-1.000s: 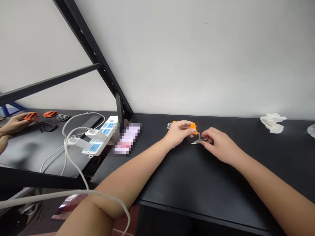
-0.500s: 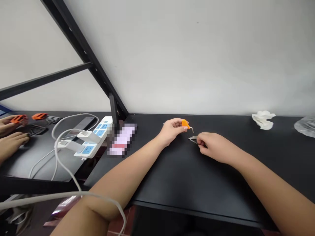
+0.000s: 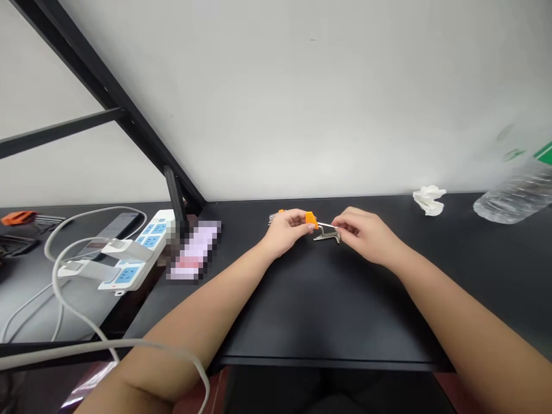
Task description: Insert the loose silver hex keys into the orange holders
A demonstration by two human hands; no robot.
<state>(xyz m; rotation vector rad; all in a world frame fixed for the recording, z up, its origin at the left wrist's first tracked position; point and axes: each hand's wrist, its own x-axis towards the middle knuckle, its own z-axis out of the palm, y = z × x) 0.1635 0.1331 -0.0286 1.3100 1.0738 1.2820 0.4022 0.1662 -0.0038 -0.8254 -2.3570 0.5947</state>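
My left hand (image 3: 288, 229) is closed on an orange hex key holder (image 3: 311, 219), which shows between thumb and fingers above the black table. A bent metal key sticks out of its right side. Between its fingertips my right hand (image 3: 361, 234) pinches a thin straight hex key (image 3: 328, 225), whose far end meets the holder; whether it is inside a hole I cannot tell. Several loose hex keys (image 3: 328, 236) lie on the table just below, between the two hands. Behind my left hand, partly hidden, are more keys (image 3: 271, 218) with a bit of orange.
A white power strip (image 3: 142, 253) with plugged-in chargers and looping cables stands left, near a pixelated phone (image 3: 196, 250). Crumpled tissue (image 3: 429, 200) and a clear plastic bottle (image 3: 513, 198) lie right. Another orange key set (image 3: 19, 218) lies far left. A black metal frame (image 3: 142, 132) slants overhead.
My right hand has risen and brought a single key against the holder. Loose keys now show on the table below it. The view has shifted right; the other person's hands have left it.
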